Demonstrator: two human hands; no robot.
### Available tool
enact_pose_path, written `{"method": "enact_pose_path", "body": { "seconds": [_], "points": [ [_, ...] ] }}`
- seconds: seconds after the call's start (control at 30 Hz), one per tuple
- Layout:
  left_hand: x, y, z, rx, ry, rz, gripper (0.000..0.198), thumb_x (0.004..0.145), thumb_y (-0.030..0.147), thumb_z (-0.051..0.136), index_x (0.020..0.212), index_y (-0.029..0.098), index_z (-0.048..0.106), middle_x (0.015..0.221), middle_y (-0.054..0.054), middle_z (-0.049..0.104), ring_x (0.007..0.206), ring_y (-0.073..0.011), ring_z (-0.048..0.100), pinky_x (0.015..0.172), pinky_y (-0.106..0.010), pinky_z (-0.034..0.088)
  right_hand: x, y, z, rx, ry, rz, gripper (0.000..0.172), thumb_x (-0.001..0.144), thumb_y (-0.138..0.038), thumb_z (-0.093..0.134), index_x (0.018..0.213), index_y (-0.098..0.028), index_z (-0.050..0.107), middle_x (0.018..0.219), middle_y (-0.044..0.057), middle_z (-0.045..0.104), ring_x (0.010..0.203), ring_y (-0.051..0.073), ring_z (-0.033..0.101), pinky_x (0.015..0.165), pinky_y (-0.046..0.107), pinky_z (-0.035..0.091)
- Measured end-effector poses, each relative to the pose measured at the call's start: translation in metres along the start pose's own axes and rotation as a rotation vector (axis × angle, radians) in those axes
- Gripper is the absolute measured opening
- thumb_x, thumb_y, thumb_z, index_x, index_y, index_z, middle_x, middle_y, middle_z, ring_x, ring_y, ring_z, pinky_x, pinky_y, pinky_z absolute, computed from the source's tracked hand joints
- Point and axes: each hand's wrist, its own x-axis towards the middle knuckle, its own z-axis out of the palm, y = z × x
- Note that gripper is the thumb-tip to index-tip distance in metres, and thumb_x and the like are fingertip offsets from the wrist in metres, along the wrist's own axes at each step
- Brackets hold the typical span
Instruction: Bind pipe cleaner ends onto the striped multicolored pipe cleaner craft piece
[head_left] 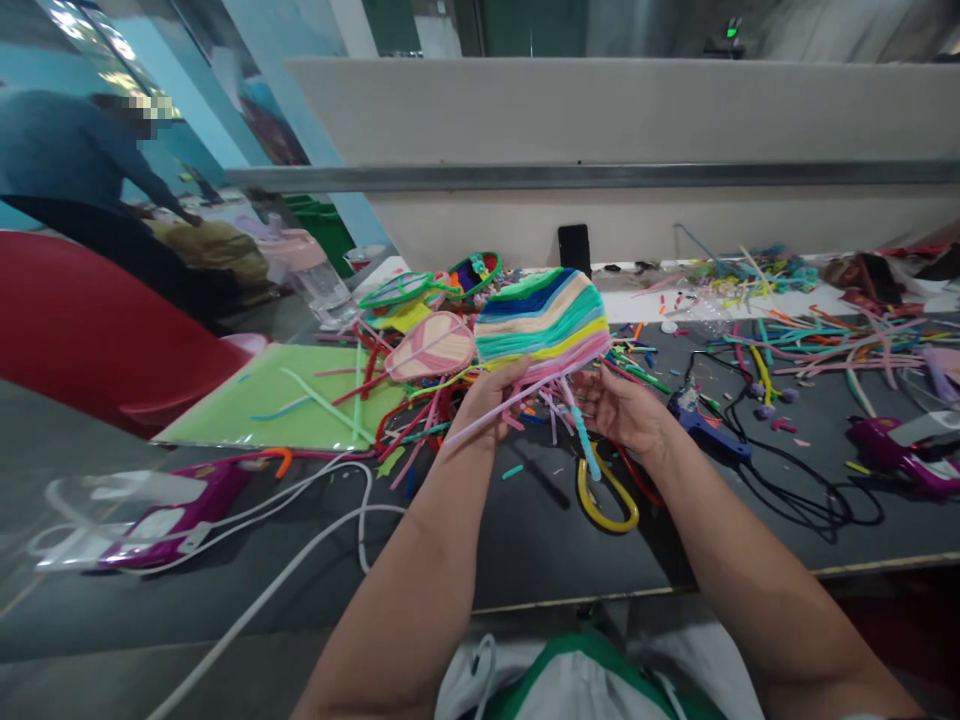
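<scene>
A fan-shaped piece woven from striped pipe cleaners [544, 315], in blue, cream, teal, yellow and pink bands, is held up over the dark table [525, 540]. My left hand [491, 395] grips its lower left edge, fingers closed. My right hand [622, 410] pinches the loose pipe-cleaner ends hanging below it, among them a light blue one [585, 445]. A smaller pink and cream woven piece [433, 345] lies just to the left.
Loose pipe cleaners [825, 335] litter the table. A blue glue gun [705, 425] and a purple one [896, 450] lie right, another purple one [172, 510] left with white cables. A green sheet [247, 410], a yellow loop [604, 505], a black phone [574, 248]. Another person [82, 190] stands far left.
</scene>
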Motion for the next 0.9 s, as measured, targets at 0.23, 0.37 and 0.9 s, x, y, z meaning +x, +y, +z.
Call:
{"method": "enact_pose_path", "body": {
  "seconds": [0.23,0.37,0.9],
  "points": [
    [-0.001,-0.004,0.0,0.02,-0.011,0.035,0.024,0.072,0.032,0.069,0.081,0.009,0.068,0.055,0.0,0.061,0.035,-0.0055,0.046,0.03,-0.015,0.033,-0.002,0.004,0.012,0.064,-0.205,0.091,0.065,0.093,-0.058,0.016,0.104,-0.011,0.059,0.1,0.017,0.068,0.098,0.024,0.065,0.089,0.047,0.049],
    [-0.002,-0.002,0.002,0.017,0.018,0.028,0.02,0.074,0.028,0.067,0.082,0.009,0.068,0.055,-0.001,0.062,0.034,-0.0059,0.047,0.031,-0.016,0.036,-0.004,0.004,0.016,0.095,-0.232,0.069,0.066,0.093,-0.059,0.014,0.105,-0.011,0.058,0.104,0.019,0.067,0.1,0.024,0.064,0.09,0.049,0.048],
    [-0.004,0.0,0.009,-0.029,0.057,0.046,0.021,0.066,0.023,0.07,0.083,0.01,0.064,0.052,0.002,0.059,0.037,-0.0095,0.05,0.033,-0.019,0.038,-0.005,-0.004,0.014,-0.046,-0.107,-0.01,0.059,0.094,-0.056,0.017,0.109,-0.016,0.057,0.095,0.012,0.07,0.08,0.019,0.069,0.078,0.039,0.054]
  ]
}}
